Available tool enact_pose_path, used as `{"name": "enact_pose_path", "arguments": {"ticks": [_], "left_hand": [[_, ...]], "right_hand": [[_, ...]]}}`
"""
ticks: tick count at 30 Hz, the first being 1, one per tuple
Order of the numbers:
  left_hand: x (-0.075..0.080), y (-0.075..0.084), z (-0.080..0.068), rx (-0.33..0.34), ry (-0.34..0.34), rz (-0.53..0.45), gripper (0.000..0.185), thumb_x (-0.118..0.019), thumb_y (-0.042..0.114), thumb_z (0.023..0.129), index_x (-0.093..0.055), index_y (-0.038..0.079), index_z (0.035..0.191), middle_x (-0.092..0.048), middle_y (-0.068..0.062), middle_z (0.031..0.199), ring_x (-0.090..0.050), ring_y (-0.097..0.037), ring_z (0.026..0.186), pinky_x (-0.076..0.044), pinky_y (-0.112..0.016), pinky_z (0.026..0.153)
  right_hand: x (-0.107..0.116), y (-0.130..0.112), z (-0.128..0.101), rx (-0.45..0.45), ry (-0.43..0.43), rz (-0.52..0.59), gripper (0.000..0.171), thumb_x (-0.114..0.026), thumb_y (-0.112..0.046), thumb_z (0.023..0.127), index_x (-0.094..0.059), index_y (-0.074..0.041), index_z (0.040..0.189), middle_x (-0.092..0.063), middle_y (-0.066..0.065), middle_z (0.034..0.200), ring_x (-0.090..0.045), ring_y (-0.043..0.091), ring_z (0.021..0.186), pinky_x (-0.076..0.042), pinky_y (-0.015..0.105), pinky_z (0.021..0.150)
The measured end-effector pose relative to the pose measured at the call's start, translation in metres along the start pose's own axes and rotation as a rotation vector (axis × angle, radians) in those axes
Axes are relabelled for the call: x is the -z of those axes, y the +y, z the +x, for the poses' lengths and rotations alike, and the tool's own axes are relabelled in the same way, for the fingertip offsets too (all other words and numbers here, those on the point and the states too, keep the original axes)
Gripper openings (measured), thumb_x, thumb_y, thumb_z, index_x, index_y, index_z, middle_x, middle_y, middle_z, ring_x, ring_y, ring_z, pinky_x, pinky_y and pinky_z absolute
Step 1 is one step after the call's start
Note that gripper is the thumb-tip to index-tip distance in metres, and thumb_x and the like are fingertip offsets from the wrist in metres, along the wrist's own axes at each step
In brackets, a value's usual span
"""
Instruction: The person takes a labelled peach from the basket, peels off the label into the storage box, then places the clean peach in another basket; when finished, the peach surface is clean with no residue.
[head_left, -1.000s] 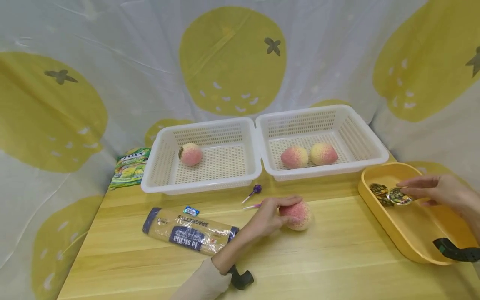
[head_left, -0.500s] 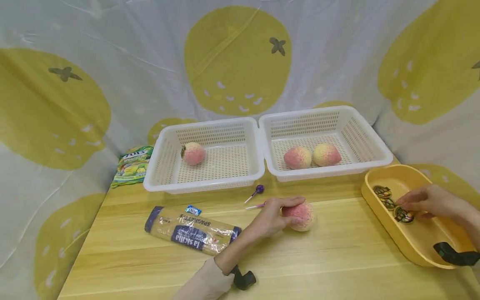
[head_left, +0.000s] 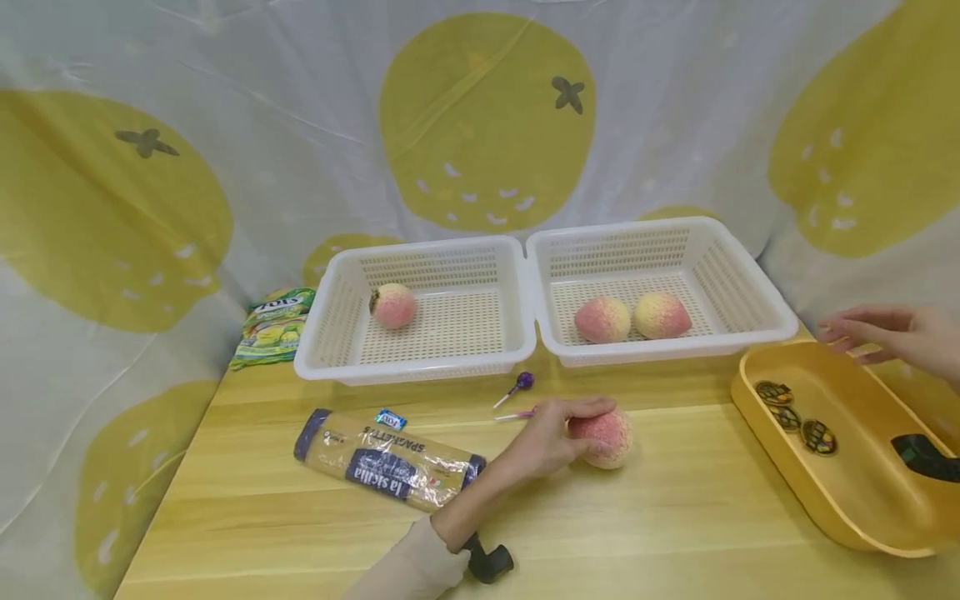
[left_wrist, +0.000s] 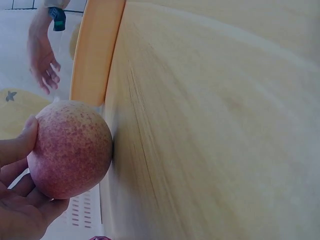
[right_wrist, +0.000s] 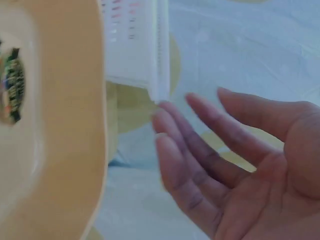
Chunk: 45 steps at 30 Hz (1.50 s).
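My left hand (head_left: pixel 551 440) grips a pink and cream peach (head_left: pixel 613 440) that rests on the wooden table, thumb on one side and fingers on the other. In the left wrist view the peach (left_wrist: pixel 72 150) sits against the tabletop. My right hand (head_left: pixel 896 335) hovers over the far right rim of a yellow tub (head_left: pixel 797 490), fingers loosely bent and holding nothing. The right wrist view shows that hand (right_wrist: pixel 250 170) beside the tub wall (right_wrist: pixel 75 130). Inside the tub lie three small dark wrapped candies, the nearest candy (head_left: pixel 819 437) apart from the other two.
Two white baskets stand at the back: the left basket (head_left: pixel 420 369) holds one peach (head_left: pixel 394 307), the right basket (head_left: pixel 675 343) two. A spaghetti pack (head_left: pixel 390 462), a small blue candy (head_left: pixel 391 418) and lollipops (head_left: pixel 523 381) lie left of my left hand. A green candy bag (head_left: pixel 273 329) leans behind.
My right hand has let go of a wrapped candy in the tub and risen away toward the far right. The left hand stays on the peach. The head view has shifted slightly.
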<state>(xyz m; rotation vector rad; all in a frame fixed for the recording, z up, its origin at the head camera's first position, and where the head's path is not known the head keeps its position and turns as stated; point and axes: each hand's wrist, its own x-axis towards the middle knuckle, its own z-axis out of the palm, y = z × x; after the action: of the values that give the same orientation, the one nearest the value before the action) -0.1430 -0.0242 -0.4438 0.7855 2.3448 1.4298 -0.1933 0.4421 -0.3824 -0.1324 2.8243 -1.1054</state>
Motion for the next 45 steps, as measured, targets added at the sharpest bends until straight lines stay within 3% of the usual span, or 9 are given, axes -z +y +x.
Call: {"name": "enact_pose_path", "arguments": {"ticks": [5, 8, 10, 12, 17, 24, 29, 39, 45], "left_hand": [[0.000, 0.001, 0.000, 0.013, 0.002, 0.025, 0.055, -0.079, 0.002, 0.088, -0.064, 0.009, 0.140, -0.060, -0.005, 0.150, -0.051, -0.018, 0.145, -0.038, -0.027, 0.121], [0.001, 0.002, 0.001, 0.013, 0.000, 0.052, 0.055, -0.079, 0.001, 0.087, -0.065, 0.010, 0.140, -0.061, -0.005, 0.148, -0.052, -0.018, 0.144, -0.039, -0.026, 0.121], [0.001, 0.003, 0.001, 0.016, -0.006, 0.055, 0.056, -0.078, -0.003, 0.087, -0.065, 0.010, 0.140, -0.062, -0.004, 0.148, -0.052, -0.018, 0.144, -0.039, -0.026, 0.121], [0.001, 0.004, 0.001, 0.023, -0.013, 0.052, 0.057, -0.078, -0.005, 0.086, -0.065, 0.010, 0.140, -0.062, -0.004, 0.148, -0.051, -0.018, 0.145, -0.039, -0.026, 0.121], [-0.001, 0.005, 0.001, 0.034, -0.032, 0.067, 0.059, -0.079, -0.005, 0.084, -0.066, 0.012, 0.140, -0.061, -0.002, 0.149, -0.050, -0.017, 0.146, -0.037, -0.027, 0.122], [-0.003, 0.010, -0.002, -0.005, -0.062, 0.107, 0.056, -0.082, 0.004, 0.085, -0.067, 0.013, 0.138, -0.058, -0.006, 0.152, -0.049, -0.018, 0.146, -0.036, -0.028, 0.122], [0.001, 0.009, -0.006, -0.053, -0.079, 0.107, 0.053, -0.080, 0.005, 0.087, -0.067, 0.009, 0.138, -0.063, -0.007, 0.147, -0.053, -0.017, 0.143, -0.039, -0.024, 0.120], [0.064, 0.035, 0.002, -0.046, -0.049, -0.119, 0.050, -0.077, 0.008, 0.092, -0.065, 0.013, 0.141, -0.066, -0.009, 0.143, -0.063, -0.007, 0.109, -0.056, -0.017, 0.081], [0.114, 0.040, 0.046, -0.104, 0.165, -0.056, 0.045, -0.074, 0.003, 0.094, -0.068, 0.012, 0.137, -0.065, -0.006, 0.144, -0.057, -0.017, 0.138, -0.050, -0.033, 0.113]], "right_hand": [[-0.003, -0.012, 0.033, 0.030, 0.005, 0.033, 0.049, -0.046, -0.034, 0.111, -0.039, -0.028, 0.160, -0.053, -0.035, 0.132, -0.049, -0.025, 0.096, -0.045, 0.004, 0.073], [-0.009, -0.016, 0.053, 0.004, -0.116, 0.071, 0.067, -0.040, -0.038, 0.112, -0.001, -0.034, 0.167, -0.030, 0.003, 0.168, -0.053, 0.008, 0.130, -0.049, 0.019, 0.094], [-0.013, -0.017, 0.064, -0.025, -0.196, 0.120, 0.074, -0.037, -0.038, 0.113, 0.019, -0.038, 0.162, -0.003, 0.033, 0.170, -0.042, 0.042, 0.142, -0.047, 0.048, 0.109], [-0.016, -0.018, 0.072, -0.047, -0.265, 0.155, 0.078, -0.035, -0.039, 0.113, 0.030, -0.040, 0.157, 0.006, 0.044, 0.164, -0.046, 0.048, 0.137, -0.048, 0.054, 0.106], [-0.022, -0.012, 0.085, -0.022, -0.310, 0.175, 0.074, -0.033, -0.039, 0.114, 0.022, -0.029, 0.162, 0.002, 0.035, 0.169, -0.053, -0.017, 0.105, -0.048, 0.012, 0.081], [-0.024, 0.012, 0.093, 0.094, -0.388, 0.564, 0.064, -0.024, -0.019, 0.115, 0.015, -0.029, 0.164, -0.057, -0.032, 0.132, -0.064, -0.008, 0.109, -0.058, 0.021, 0.083], [-0.025, 0.023, 0.094, 0.160, -0.519, 0.912, 0.066, -0.019, -0.005, 0.113, 0.010, -0.035, 0.164, -0.067, -0.019, 0.132, -0.070, 0.007, 0.114, -0.063, 0.029, 0.083], [-0.028, 0.023, 0.091, 0.132, -0.459, 0.913, 0.066, -0.021, -0.006, 0.113, 0.006, -0.034, 0.166, -0.068, -0.017, 0.129, -0.071, 0.008, 0.111, -0.063, 0.029, 0.080], [-0.030, 0.021, 0.090, 0.119, -0.415, 0.847, 0.065, -0.024, -0.009, 0.114, 0.005, -0.035, 0.166, -0.069, -0.020, 0.127, -0.071, 0.005, 0.108, -0.062, 0.027, 0.079]]}}
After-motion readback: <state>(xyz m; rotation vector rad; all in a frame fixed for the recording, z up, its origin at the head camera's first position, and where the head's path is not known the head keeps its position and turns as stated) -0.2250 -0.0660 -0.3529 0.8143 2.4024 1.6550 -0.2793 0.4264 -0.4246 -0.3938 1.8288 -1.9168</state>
